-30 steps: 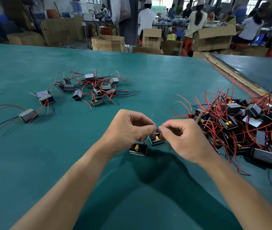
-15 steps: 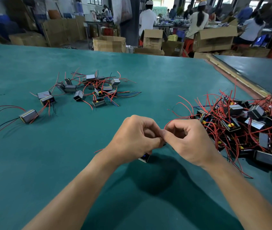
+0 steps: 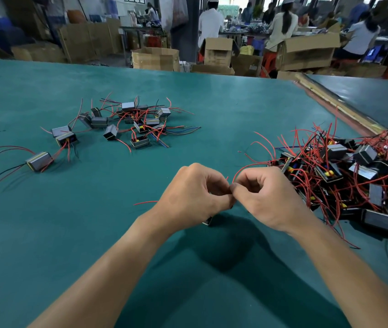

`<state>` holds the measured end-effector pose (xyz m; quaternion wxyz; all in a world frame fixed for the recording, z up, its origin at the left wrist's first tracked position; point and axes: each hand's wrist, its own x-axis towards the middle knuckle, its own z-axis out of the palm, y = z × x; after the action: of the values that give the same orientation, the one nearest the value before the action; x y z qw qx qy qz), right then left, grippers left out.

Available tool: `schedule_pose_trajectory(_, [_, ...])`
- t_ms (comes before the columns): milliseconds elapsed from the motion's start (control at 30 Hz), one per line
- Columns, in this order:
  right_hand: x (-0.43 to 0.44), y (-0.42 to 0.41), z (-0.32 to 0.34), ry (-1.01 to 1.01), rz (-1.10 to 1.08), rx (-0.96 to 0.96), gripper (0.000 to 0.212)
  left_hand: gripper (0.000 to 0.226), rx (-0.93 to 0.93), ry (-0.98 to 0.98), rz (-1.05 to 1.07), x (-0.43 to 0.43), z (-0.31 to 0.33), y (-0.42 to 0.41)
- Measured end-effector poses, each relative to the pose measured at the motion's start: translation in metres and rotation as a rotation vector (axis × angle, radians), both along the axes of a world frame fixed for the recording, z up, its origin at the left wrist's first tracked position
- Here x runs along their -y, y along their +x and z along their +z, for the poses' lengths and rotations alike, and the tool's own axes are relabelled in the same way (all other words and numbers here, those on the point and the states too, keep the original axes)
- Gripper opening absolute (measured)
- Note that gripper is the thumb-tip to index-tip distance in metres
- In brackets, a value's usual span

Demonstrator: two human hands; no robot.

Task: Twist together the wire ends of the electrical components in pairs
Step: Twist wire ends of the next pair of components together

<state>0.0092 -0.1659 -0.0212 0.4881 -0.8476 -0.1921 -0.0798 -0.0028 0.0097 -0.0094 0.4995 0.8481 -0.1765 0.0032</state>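
My left grip (image 3: 195, 195) and right grip (image 3: 264, 197) meet fingertip to fingertip above the counter (image 3: 46, 233), toward its near edge, pinching red wires (image 3: 236, 172). One component (image 3: 208, 221) (only a corner shows) lies under the left; one wire tail (image 3: 145, 202) points toward the left edge.

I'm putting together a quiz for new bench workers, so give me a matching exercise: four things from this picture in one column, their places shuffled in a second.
Things
1. dense pile of components
2. lone component
3. open cardboard box
4. red wires

Places
A. beyond the table's far edge
B. pinched where the left hand and right hand meet
C. on the table, right of the hands
D. on the table, far left, apart from the rest

Pairs: 1-C, 2-D, 3-A, 4-B
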Motion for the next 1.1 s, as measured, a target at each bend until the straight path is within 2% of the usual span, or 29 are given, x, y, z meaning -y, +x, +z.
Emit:
schedule_pose_trajectory(167, [0.002, 0.003, 0.0, -0.033, -0.017, -0.009, 0.024, 0.016, -0.067, -0.009, -0.003, 0.002, -0.002, 0.001])
schedule_pose_trajectory(400, [0.002, 0.001, 0.006, 0.012, 0.018, 0.018, 0.005, 0.013, -0.142, -0.092, -0.001, -0.002, 0.003, 0.002])
schedule_pose_trajectory(700, [0.006, -0.001, 0.008, -0.07, 0.057, 0.008, 0.013, 0.01, -0.079, -0.066, 0.034, -0.004, 0.003, 0.003])
schedule_pose_trajectory(900, [-0.002, -0.003, 0.01, -0.118, 0.067, -0.189, 0.028, 0.014, 0.122, 0.07, 0.024, -0.002, 0.001, 0.0])
schedule_pose_trajectory(967, [-0.005, -0.004, 0.011, 0.005, 0.07, -0.337, 0.035, 0.019, 0.179, 0.094, 0.002, -0.003, 0.001, 0.001])
schedule_pose_trajectory(1033, [-0.005, -0.004, 0.014, 0.146, 0.078, -0.497, 0.032, 0.018, 0.203, 0.104, -0.01, -0.004, 0.002, 0.001])
schedule_pose_trajectory(1100, [-0.003, -0.004, 0.014, 0.175, 0.068, -0.522, 0.027, 0.019, 0.161, 0.082, -0.01, -0.005, 0.001, 0.002])
